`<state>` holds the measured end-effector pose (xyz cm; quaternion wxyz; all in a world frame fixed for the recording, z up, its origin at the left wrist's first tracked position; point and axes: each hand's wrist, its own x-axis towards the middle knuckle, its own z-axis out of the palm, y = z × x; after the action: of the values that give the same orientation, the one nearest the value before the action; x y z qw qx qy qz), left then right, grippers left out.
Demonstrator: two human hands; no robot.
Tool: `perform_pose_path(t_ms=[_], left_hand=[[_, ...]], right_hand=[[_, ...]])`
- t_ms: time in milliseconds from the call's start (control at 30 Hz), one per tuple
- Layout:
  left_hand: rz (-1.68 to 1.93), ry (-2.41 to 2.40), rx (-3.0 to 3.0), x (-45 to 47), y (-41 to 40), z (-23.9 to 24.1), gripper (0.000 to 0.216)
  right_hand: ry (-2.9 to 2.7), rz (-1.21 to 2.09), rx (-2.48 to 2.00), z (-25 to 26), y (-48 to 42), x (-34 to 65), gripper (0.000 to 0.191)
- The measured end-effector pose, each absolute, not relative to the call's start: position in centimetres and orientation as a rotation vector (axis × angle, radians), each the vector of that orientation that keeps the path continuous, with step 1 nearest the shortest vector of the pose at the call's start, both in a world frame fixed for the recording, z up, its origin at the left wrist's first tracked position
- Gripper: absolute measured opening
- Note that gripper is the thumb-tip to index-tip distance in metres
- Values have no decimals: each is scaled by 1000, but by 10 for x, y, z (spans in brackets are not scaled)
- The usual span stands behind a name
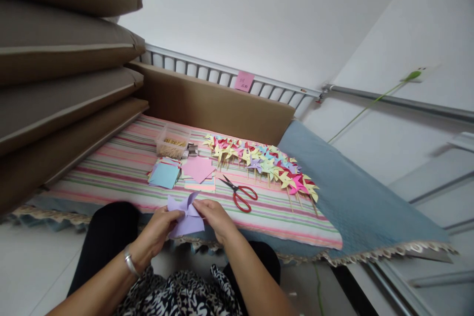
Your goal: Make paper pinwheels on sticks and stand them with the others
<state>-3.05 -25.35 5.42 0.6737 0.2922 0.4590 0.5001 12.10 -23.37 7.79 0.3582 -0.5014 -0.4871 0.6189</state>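
Observation:
A lavender square of paper point(188, 226) is between my two hands, its upper corners bent in toward the middle like pinwheel blades. My left hand point(165, 224) pinches its left side, thumb pressed near the centre. On the other side, my right hand point(214, 215) grips the folded upper right part with thumb and fingers. Red-handled scissors point(242, 196) lie partly spread on the striped cloth, up and right of my right hand. Beyond the paper are a stack of blue-topped paper squares point(165, 175) and a pile topped with pink paper point(200, 169).
A clear plastic box point(172, 143) of thin sticks stands behind the paper stacks, beside small metallic items point(191, 149). Many-coloured paper pinwheels point(261, 160) on sticks lie in rows to the right. Large brown cushions point(70, 64) rise at the left; a brown panel point(218, 103) borders the back.

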Motion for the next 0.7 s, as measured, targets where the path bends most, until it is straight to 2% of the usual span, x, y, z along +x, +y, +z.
perform_pose_path(t_ms=[267,533,667,700], left_hand=[[1105,1066,695,-30,-256,53,23],[1116,1069,702,-29,-256,49,26],[1148,1090,654,-31,-253,48,23],[1162,1094,634,-33,-251,48,22]], right_hand=[[-1356,1544,-1414,67,-232,113,13],[-1439,1444,-1423,53,-226,109,13],[-1481,1405,-1380,56,-229,106,6],[-1480,1394,-1369,58,-232,107,11]])
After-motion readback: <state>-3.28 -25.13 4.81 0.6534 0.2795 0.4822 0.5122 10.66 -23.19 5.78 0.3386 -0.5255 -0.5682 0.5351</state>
